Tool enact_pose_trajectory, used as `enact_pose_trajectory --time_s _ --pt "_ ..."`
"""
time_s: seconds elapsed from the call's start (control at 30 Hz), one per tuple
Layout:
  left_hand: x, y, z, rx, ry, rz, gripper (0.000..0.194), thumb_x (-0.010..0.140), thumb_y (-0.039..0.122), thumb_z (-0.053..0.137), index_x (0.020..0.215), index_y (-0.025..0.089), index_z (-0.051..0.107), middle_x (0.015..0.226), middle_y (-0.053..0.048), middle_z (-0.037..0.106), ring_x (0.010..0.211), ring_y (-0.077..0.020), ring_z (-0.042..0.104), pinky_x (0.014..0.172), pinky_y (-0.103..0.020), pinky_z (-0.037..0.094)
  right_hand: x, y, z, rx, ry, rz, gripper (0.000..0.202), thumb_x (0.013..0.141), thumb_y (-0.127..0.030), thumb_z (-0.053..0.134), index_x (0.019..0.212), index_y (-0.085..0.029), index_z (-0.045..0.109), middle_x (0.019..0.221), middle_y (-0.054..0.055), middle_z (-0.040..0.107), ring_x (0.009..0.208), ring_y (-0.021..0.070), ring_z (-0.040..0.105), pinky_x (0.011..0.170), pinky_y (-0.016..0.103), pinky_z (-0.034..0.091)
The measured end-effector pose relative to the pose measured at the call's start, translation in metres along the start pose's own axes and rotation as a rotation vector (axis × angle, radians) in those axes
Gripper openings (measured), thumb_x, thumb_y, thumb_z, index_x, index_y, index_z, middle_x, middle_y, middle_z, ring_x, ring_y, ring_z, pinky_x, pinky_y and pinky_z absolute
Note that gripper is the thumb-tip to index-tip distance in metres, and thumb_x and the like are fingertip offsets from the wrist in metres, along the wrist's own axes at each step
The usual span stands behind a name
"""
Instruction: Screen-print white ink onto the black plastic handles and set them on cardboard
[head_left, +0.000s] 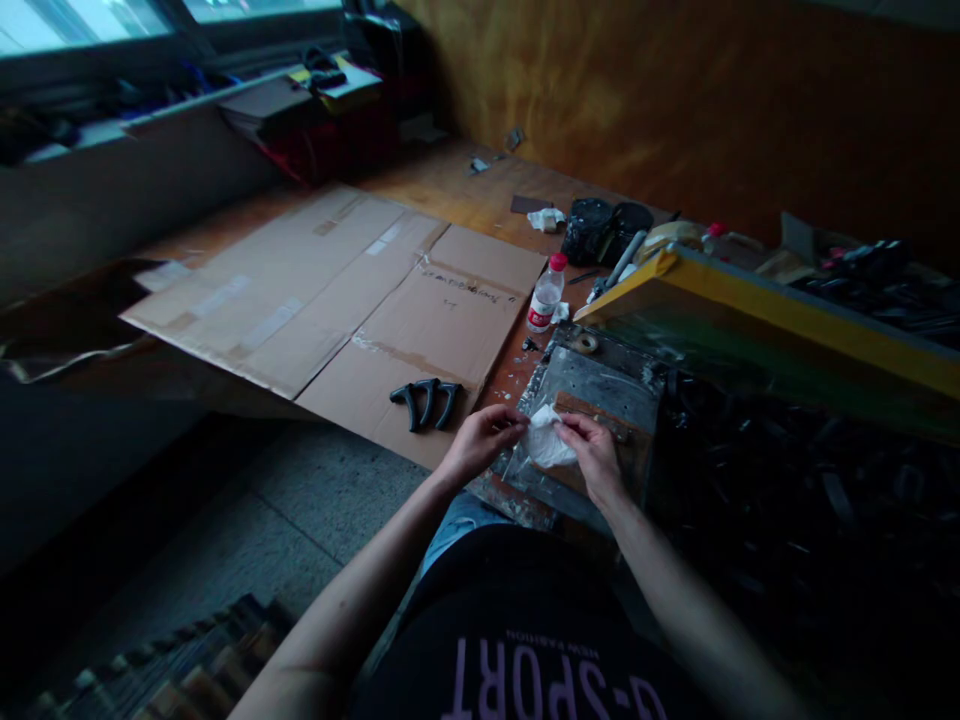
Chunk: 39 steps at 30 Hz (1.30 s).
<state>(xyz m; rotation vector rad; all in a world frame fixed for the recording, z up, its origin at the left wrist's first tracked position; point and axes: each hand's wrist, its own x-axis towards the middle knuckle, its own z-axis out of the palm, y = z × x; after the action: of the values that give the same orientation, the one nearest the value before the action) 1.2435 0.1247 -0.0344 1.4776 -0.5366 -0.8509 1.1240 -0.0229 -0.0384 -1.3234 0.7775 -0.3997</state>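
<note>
A crumpled white tissue (551,442) is stretched between my two hands, above a dark work board (592,378) with a brown wooden block (634,445) on it. My left hand (487,440) pinches its left edge, fingertips closed. On the opposite side my right hand (596,458) grips the upper right edge between thumb and fingers. Several black curved handle-like parts (427,402) lie in a row on the cardboard (442,300), just left of my left hand. Near the board's far edge sits a roll of tape (583,343).
A clear bottle with a red cap (546,293) stands beyond the board. To the right, a yellow-edged panel (675,280) leans over a dark heap of black parts (795,490). Black bundled items (592,230) lie farther back. The cardboard overhangs the table's near edge.
</note>
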Motion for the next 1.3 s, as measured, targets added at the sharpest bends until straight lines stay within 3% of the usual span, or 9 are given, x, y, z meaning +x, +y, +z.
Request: enact_pose_trajectory --time_s 0.17,0.4,0.6,0.7,0.8,0.93,1.1,1.2,1.3 --pt "-0.002 -0.010 -0.004 0.076 0.137 0.067 0.027 0.079 0.035 0.070 0.098 0.016 0.071 0.085 -0.004 0.068 0.076 -0.0129 0.061 0.071 -0.025 0.049 0.005 0.008 0.002 0.002 0.012 0.003 0.038 0.058 -0.042 0.080 0.086 -0.017 0.072 0.080 0.003 0.071 0.074 0.0177 0.061 0.073 0.031 0.047" --pt "-0.007 -0.006 -0.017 0.216 0.046 0.188 0.053 0.078 0.042 0.073 0.127 0.024 0.061 0.113 -0.008 0.057 0.096 -0.0165 0.060 0.078 -0.028 0.055 0.014 0.008 0.007 -0.202 -0.127 -0.174 0.023 0.077 -0.040 0.067 0.087 -0.020 0.065 0.079 0.000 0.066 0.074 0.0157 0.059 0.070 0.028 0.044" --pt "-0.003 -0.005 -0.032 0.384 -0.014 0.279 0.031 0.079 0.039 0.073 0.103 0.020 0.068 0.134 -0.012 0.053 0.121 -0.0230 0.054 0.098 -0.037 0.048 0.023 -0.006 0.023 -0.173 -0.244 -0.141 0.026 0.074 -0.041 0.069 0.085 -0.020 0.061 0.076 0.000 0.067 0.071 0.0158 0.060 0.066 0.026 0.045" --pt "-0.002 -0.004 -0.039 0.440 -0.064 0.268 0.024 0.080 0.038 0.071 0.093 0.018 0.067 0.126 -0.010 0.061 0.116 -0.0223 0.057 0.101 -0.036 0.044 0.030 -0.007 0.029 -0.123 -0.230 -0.116 0.028 0.072 -0.043 0.072 0.084 -0.020 0.061 0.075 0.001 0.067 0.069 0.0156 0.061 0.064 0.025 0.046" --pt "-0.002 -0.011 -0.045 0.417 -0.047 0.128 0.027 0.084 0.044 0.065 0.089 0.018 0.064 0.091 -0.003 0.066 0.087 -0.0164 0.061 0.079 -0.027 0.048 0.035 -0.005 0.034 -0.126 -0.248 -0.099 0.030 0.074 -0.044 0.072 0.087 -0.020 0.062 0.078 0.002 0.069 0.071 0.0163 0.064 0.066 0.026 0.049" --pt "-0.001 -0.025 -0.044 0.189 0.119 -0.079 0.028 0.081 0.044 0.063 0.081 0.018 0.054 0.068 0.005 0.053 0.062 -0.0095 0.049 0.055 -0.020 0.038 0.034 -0.003 0.040 -0.307 -0.366 -0.206 0.028 0.083 -0.045 0.065 0.097 -0.020 0.067 0.089 0.004 0.073 0.076 0.0190 0.068 0.070 0.031 0.054" --pt "0.002 -0.030 -0.040 -0.377 0.315 -0.317 0.022 0.071 0.033 0.065 0.081 0.018 0.051 0.064 0.005 0.053 0.055 -0.0089 0.052 0.054 -0.020 0.044 0.024 0.002 0.057 -0.688 -0.533 -0.730 0.026 0.089 -0.032 0.063 0.113 -0.023 0.067 0.117 0.007 0.069 0.115 0.0236 0.061 0.101 0.042 0.047" --pt "0.004 -0.025 -0.044 -0.653 0.274 -0.402 0.022 0.073 0.032 0.063 0.086 0.017 0.055 0.073 0.000 0.062 0.066 -0.0129 0.061 0.067 -0.028 0.053 0.024 0.014 0.068 -0.855 -0.510 -0.889 0.036 0.085 -0.032 0.068 0.118 -0.019 0.063 0.132 0.011 0.062 0.127 0.0285 0.053 0.108 0.047 0.041" --pt "0.006 -0.025 -0.055 -0.629 0.139 -0.375 0.027 0.083 0.039 0.054 0.094 0.014 0.060 0.082 -0.006 0.068 0.077 -0.0165 0.066 0.080 -0.034 0.054 0.035 0.027 0.074 -0.919 -0.458 -0.806 0.018 0.091 -0.022 0.055 0.106 -0.020 0.065 0.122 0.009 0.067 0.113 0.0255 0.063 0.099 0.042 0.047"
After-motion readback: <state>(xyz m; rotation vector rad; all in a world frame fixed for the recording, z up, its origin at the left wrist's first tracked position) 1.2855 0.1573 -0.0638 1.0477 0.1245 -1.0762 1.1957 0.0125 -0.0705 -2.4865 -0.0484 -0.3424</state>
